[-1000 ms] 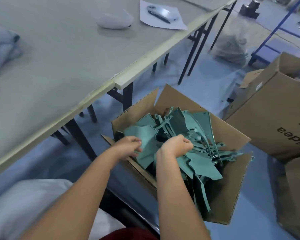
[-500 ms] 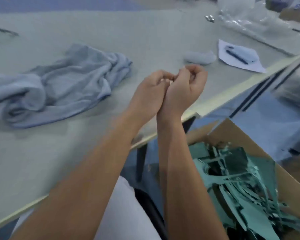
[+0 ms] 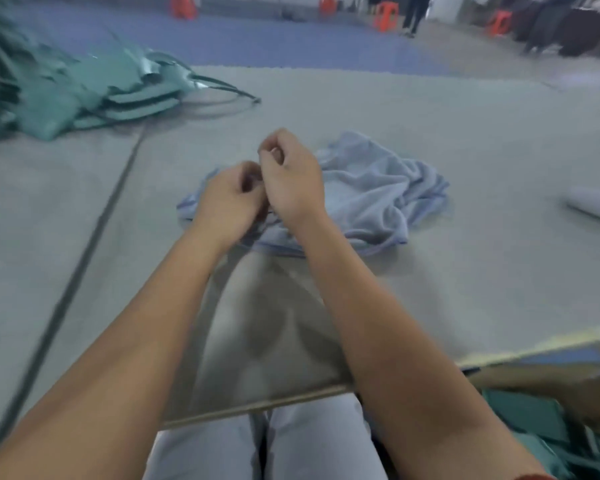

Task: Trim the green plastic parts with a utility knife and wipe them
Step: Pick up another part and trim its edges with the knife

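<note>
My left hand point(image 3: 229, 199) and my right hand point(image 3: 291, 171) hover close together over a crumpled light blue cloth point(image 3: 378, 199) on the grey table point(image 3: 482, 140). The fingers of both hands are curled inward, and I see nothing held in them. A pile of green plastic parts point(image 3: 66, 88) lies at the table's far left, thin stems sticking out to the right. More green parts point(image 3: 534, 420) show in a cardboard box point(image 3: 551, 379) below the table edge at the lower right. No utility knife is in sight.
A pale, blurred oblong object point(image 3: 593, 204) lies at the right edge of the table. A dark seam point(image 3: 84, 254) runs across the table on the left. Orange stools point(image 3: 387, 15) and standing people are far off on the floor.
My hands came up out of the box of green parts, met in the air and now sit over the cloth. The view swung left from the box to the table.
</note>
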`<state>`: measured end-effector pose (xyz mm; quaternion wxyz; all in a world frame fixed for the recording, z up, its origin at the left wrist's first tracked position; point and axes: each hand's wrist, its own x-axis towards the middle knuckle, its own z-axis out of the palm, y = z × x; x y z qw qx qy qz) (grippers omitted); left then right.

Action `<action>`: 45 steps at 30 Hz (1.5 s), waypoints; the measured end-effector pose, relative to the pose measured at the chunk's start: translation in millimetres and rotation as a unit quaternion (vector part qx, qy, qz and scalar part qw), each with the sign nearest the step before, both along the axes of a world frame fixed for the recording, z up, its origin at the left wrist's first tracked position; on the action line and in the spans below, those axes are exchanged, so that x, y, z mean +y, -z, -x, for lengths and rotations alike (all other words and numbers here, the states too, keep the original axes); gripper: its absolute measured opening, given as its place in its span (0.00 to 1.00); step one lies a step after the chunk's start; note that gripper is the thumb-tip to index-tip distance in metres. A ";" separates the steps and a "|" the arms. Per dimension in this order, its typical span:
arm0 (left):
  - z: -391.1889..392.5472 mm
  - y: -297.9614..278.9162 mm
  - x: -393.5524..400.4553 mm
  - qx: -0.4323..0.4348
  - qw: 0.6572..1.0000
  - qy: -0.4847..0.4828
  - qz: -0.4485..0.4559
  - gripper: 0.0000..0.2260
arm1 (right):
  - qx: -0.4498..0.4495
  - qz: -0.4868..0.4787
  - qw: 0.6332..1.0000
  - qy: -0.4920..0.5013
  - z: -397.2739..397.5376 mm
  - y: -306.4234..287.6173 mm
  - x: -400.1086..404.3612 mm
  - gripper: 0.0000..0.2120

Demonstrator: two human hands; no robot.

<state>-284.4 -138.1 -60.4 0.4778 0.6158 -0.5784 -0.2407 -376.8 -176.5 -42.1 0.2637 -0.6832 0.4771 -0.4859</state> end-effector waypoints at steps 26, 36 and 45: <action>6.1 -75.1 -9.2 0.215 0.957 0.114 0.156 0.07 | -0.035 0.171 0.985 0.009 22.7 -9.0 9.1 0.28; -23.4 -18.2 -21.5 0.147 0.989 -0.011 -0.024 0.10 | 0.439 -0.097 0.874 0.187 104.3 -23.9 -73.8 0.15; -58.4 42.3 -19.9 0.257 0.957 -0.133 0.012 0.12 | 0.477 0.021 0.878 -0.007 -20.8 20.2 -13.2 0.12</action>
